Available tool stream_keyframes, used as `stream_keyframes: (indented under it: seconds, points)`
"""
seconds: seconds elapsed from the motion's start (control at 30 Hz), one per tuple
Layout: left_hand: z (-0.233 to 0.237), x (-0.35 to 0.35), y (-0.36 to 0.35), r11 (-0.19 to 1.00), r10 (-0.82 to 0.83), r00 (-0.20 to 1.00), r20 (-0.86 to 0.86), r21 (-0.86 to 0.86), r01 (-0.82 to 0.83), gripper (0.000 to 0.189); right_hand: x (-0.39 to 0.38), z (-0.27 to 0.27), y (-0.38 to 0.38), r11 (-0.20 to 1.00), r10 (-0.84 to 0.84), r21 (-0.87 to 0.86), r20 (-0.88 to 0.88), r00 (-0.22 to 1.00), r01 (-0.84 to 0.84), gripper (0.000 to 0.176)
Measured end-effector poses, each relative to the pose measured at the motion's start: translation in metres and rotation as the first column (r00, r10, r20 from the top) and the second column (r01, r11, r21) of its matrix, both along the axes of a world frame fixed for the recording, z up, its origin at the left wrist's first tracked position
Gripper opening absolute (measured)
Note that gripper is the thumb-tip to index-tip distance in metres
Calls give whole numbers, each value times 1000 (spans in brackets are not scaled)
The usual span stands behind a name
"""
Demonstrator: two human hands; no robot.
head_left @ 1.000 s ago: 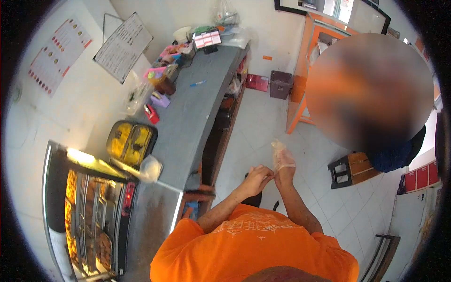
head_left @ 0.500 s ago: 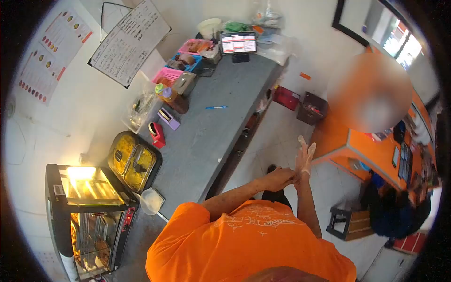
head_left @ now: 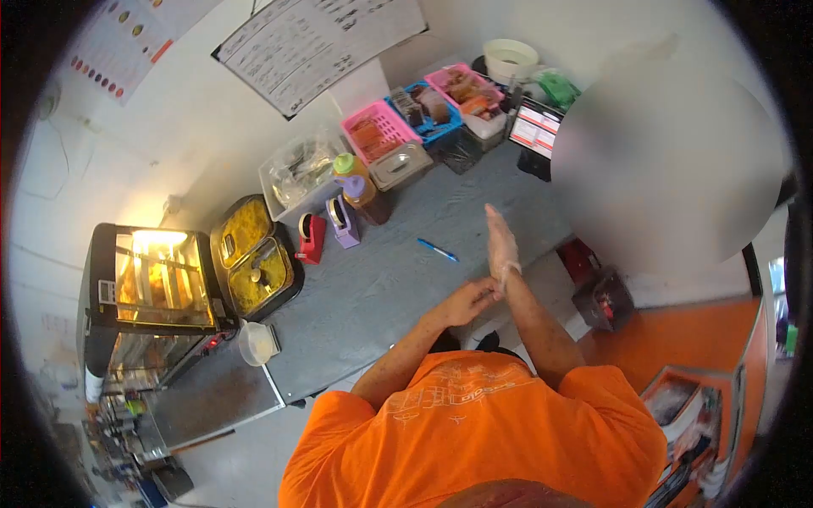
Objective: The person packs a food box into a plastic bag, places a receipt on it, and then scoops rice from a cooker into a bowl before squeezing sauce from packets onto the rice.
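Glove (head_left: 502,240), single and see-through, is worn on the right hand (head_left: 505,256), which is held up near the desk's edge, opened flat with its fingers straight. The left hand (head_left: 472,302), bare, is bent at the glove's cuff, its fingertips set against the right wrist; whether the cuff is pinched cannot be told. Both arms are reached forward from one orange shirt (head_left: 474,432).

On the grey desk (head_left: 373,296), one blue pen (head_left: 437,250) is laid just left of the gloved hand. Two tape dispensers are stood side by side, one red (head_left: 312,240) and one purple (head_left: 343,223). Behind them, two squeeze bottles are placed, one green-capped (head_left: 348,165) and one purple-capped (head_left: 366,201). Three baskets are lined along the wall: two pink, a nearer one (head_left: 405,127) and a farther one (head_left: 440,79), with one blue basket (head_left: 449,129) set between. One metal container (head_left: 401,165) is placed before the nearer pink basket. One tablet (head_left: 533,127) is propped upright. One black pan (head_left: 296,271) with two yellow sections is set beside one lit display warmer (head_left: 157,296).
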State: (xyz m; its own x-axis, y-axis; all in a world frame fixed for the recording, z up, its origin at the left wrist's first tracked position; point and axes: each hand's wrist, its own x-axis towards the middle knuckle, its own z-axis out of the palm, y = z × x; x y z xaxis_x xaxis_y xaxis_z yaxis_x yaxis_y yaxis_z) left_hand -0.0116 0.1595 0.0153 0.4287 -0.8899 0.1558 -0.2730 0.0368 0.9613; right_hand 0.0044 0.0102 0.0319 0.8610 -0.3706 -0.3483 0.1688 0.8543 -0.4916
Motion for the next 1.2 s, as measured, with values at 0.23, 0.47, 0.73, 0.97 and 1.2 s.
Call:
stream_keyframes:
  seconds: [0.23,0.47,0.73,0.97,1.2]
  points:
    - [12,112,49,768,640,759,-121,62,-638,17,238,18,42,332,351,-757,-455,819,-563,47]
    - [-51,143,111,817,572,810,-129,182,-547,21,498,-86,80,-742,110,-617,-498,860,-262,60]
    - [-78,143,147,755,637,759,-135,304,-581,25,563,-119,90,-786,123,-559,-561,819,-265,44]
    - [-70,187,122,757,645,762,-62,193,-624,25,568,-121,37,-54,292,-816,-564,772,-576,44]
    - [-61,187,86,737,674,717,-175,210,-642,22,522,-93,-11,727,678,-16,-133,723,-686,26]
